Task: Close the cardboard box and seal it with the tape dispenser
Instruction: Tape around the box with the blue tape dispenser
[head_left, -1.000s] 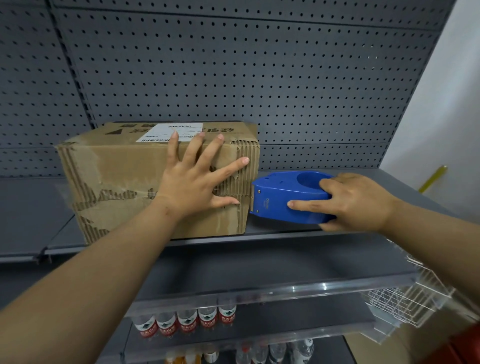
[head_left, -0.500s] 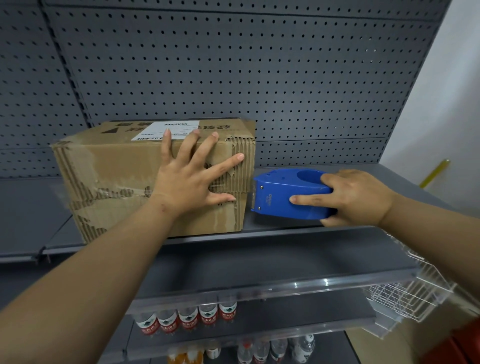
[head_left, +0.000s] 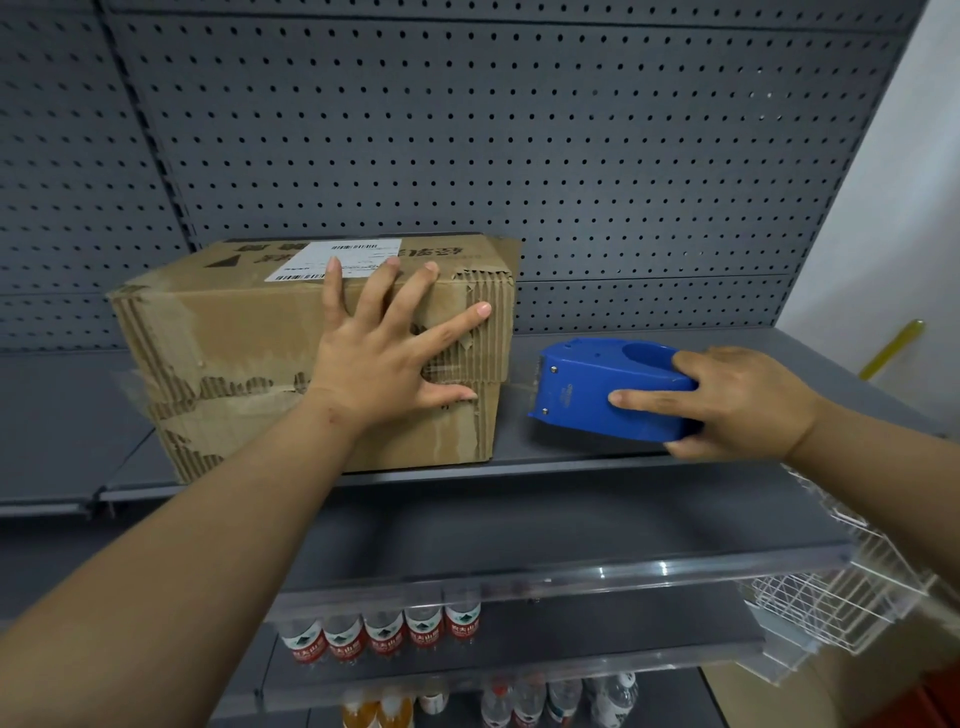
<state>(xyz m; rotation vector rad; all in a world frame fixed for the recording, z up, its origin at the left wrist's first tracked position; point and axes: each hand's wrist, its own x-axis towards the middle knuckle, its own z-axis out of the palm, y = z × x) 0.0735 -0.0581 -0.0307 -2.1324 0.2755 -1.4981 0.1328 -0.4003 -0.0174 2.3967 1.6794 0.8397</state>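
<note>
Your left hand (head_left: 382, 371) lies flat, fingers spread, on the closed cardboard box (head_left: 228, 348) front; your right hand (head_left: 737, 402) grips the blue tape dispenser (head_left: 587, 387) beside it on the shelf (head_left: 524, 447).

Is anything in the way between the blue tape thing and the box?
Nothing visible. The right hand holds the tape dispenser just right of the cardboard box, with only bare shelf in the gap. The left hand presses flat on the box's front face.
</note>
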